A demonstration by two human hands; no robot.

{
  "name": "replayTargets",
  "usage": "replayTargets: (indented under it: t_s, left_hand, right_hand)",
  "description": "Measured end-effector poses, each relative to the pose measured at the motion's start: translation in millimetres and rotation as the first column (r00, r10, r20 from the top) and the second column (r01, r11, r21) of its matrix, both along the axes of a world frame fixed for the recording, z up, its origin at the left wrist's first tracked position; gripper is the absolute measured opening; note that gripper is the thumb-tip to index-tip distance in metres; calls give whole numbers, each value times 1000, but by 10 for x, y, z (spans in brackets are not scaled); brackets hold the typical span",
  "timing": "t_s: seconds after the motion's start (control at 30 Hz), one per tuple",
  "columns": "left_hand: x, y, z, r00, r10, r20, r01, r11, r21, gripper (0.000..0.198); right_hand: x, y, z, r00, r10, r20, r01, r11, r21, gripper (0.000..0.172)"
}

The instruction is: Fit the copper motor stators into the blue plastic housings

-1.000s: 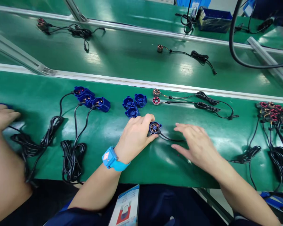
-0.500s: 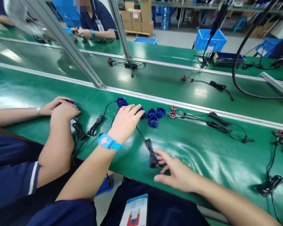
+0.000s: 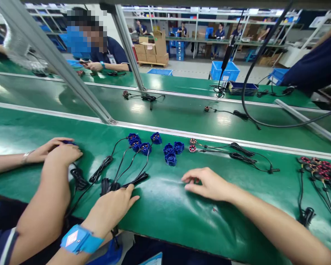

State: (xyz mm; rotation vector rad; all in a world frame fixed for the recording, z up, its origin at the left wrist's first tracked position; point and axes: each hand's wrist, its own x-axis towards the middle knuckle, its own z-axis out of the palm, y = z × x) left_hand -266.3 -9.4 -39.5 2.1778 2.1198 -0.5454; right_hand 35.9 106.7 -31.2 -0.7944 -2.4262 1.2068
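Observation:
My left hand, wearing a blue wrist strap, lies over several black cable bundles. Its fingers are bent down onto them and partly hidden, with the thumb out to the side. From these bundles, cables run up to several blue plastic housings, each with a small motor part inside. My right hand is apart from everything, held low over the green mat, its fingers loosely curled and nothing in them. Three blue housings without cables sit in a cluster beyond it.
Two small motors with cables lie right of the housings. A heap of motors is at far right. A co-worker's hands hold a blue part at left. A metal rail and slanted post border the bench.
My left hand has moved from the housings toward the bench's near edge. The cable bundle by my right hand now lies at my left hand. The view has tilted up.

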Motion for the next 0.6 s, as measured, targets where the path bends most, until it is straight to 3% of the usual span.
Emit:
replayTargets:
  t_s: [0.07,0.13,0.2,0.27,0.3,0.37,0.43,0.5,0.6]
  left_hand:
    - [118,59,27,998,-57,10,57,998,11,28]
    - [425,119,3,966,-212,151,205,977,59,18]
    - [851,173,-108,850,-431,302,404,902,151,5]
    - [1277,236,-286,680,-588,439,577,798,176,20]
    - [1455,275,-379,605,-628,489,639,750,173,29]
    - [1697,363,-525,554,-642,529,678,717,161,41]
    - [1775,454,-579,544,-646,535,671,718,184,44]
    - [1699,543,-535,548,-657,518,643,727,242,40]
    - [1301,732,-332,570,-664,484,597,739,311,35]
  right_hand:
    - [125,355,-57,984,-171,55,163,979,121,16]
    - [255,783,-117,919,-374,128,335,909,250,16]
    - [382,1242,-175,832,-531,161,463,825,325,19]
    - [490,1685,-226,746,-641,179,548,744,382,22]
    - [532,1888,-250,705,-683,189,575,707,411,25]
    - [594,2245,-293,630,-748,208,604,640,474,32]
    - [631,2540,-332,567,-793,225,606,586,538,40]
    - [646,2799,-369,517,-820,246,588,549,594,48]
    - [636,3169,-420,466,-836,289,549,529,647,61]
